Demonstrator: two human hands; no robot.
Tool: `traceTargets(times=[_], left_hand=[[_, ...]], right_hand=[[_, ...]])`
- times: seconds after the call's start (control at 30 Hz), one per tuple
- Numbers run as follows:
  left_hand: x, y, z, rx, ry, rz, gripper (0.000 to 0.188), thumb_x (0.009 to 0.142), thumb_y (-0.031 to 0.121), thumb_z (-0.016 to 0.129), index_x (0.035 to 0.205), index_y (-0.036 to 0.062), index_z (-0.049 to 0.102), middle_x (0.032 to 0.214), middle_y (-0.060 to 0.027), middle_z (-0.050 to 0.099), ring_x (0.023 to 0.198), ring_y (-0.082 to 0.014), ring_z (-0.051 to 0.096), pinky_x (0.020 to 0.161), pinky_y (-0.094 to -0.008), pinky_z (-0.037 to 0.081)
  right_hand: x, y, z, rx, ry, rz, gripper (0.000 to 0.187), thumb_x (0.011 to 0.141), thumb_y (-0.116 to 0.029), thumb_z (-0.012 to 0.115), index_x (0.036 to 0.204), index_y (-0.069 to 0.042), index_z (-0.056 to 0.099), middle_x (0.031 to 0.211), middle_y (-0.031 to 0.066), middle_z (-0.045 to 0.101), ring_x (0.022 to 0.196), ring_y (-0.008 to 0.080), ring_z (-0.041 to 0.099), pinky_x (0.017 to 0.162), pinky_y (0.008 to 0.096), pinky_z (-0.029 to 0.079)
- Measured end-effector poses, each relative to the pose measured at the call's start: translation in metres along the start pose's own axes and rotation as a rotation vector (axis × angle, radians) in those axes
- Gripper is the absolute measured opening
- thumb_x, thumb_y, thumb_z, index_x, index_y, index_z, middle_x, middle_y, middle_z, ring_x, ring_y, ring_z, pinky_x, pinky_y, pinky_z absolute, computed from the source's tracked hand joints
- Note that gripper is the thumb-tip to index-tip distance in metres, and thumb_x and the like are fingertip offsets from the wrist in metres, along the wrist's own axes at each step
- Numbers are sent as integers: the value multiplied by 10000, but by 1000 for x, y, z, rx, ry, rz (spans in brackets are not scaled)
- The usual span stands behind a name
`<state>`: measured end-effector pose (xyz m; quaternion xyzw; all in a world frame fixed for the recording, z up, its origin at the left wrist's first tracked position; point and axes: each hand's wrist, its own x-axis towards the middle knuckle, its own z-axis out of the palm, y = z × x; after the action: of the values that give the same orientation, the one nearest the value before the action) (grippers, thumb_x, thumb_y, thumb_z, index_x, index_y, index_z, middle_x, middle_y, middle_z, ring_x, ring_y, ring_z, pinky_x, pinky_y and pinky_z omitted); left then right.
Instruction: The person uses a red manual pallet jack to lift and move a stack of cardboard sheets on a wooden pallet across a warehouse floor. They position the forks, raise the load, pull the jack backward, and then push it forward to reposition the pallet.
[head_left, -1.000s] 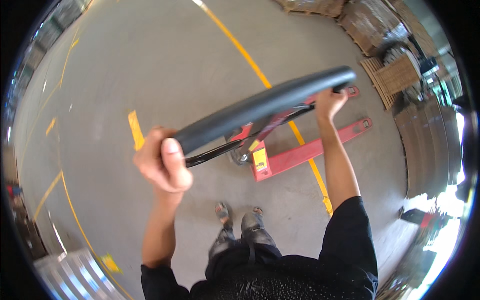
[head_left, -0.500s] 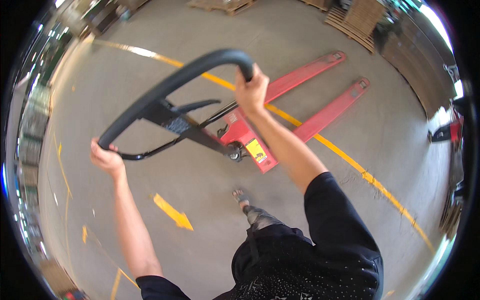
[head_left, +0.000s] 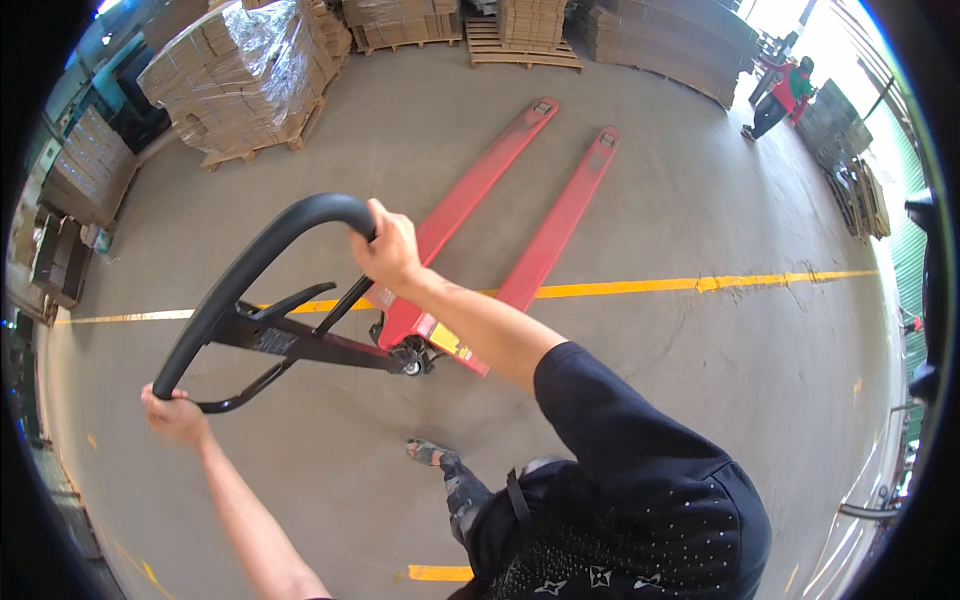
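Note:
Both my hands hold the black loop handle (head_left: 245, 262) of a red hand pallet truck (head_left: 463, 205). My left hand (head_left: 178, 416) is closed round the lower left end of the loop. At the upper right end, my right hand (head_left: 388, 246) grips the loop near its bend. A black lever (head_left: 300, 299) sits inside the loop, untouched by my fingers. The handle tilts toward me and to the left. The truck's two forks point away to the upper right with nothing on them, and my right forearm covers part of the truck's body.
A yellow floor line (head_left: 640, 287) passes under the truck. Far left, wrapped flat cardboard (head_left: 240, 80) stands on a pallet; more cardboard stacks (head_left: 670, 45) line the back. A person in red and green (head_left: 785, 95) is at the far right, beside stacked sheets (head_left: 840, 120).
My view has turned to the right and the far stacks have come into sight. The handle, still in both hands, appears lower and further left; the forks now point more directly away.

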<state>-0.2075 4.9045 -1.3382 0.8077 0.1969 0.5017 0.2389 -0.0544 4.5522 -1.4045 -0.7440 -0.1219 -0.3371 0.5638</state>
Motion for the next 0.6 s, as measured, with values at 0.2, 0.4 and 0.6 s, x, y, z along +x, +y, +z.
traceTargets(times=[0.2, 0.4, 0.6], left_hand=[[36, -30, 97, -432, -85, -134, 534, 1030, 412, 291, 716, 51, 528, 549, -20, 473, 496, -114, 455, 491, -269, 370], [51, -49, 154, -399, -136, -11, 526, 1022, 408, 287, 726, 49, 532, 574, -30, 500, 489, -121, 469, 488, -269, 380], [37, -82, 202, -389, -113, 84, 570, 1029, 426, 270, 712, 38, 542, 526, -51, 499, 468, -160, 480, 509, -322, 408]], right_hand=[[3, 35, -4, -16, 22, 51, 154, 832, -77, 654, 844, -44, 504, 633, 193, 529, 614, 434, 584, 545, 441, 452], [-33, 40, 7, -92, 157, 104, 184, 802, -72, 651, 843, -44, 474, 649, 198, 536, 641, 443, 578, 574, 487, 447], [-36, 76, 32, -164, 350, 37, 142, 796, -29, 618, 806, -34, 476, 601, 198, 482, 571, 434, 552, 517, 438, 424]])
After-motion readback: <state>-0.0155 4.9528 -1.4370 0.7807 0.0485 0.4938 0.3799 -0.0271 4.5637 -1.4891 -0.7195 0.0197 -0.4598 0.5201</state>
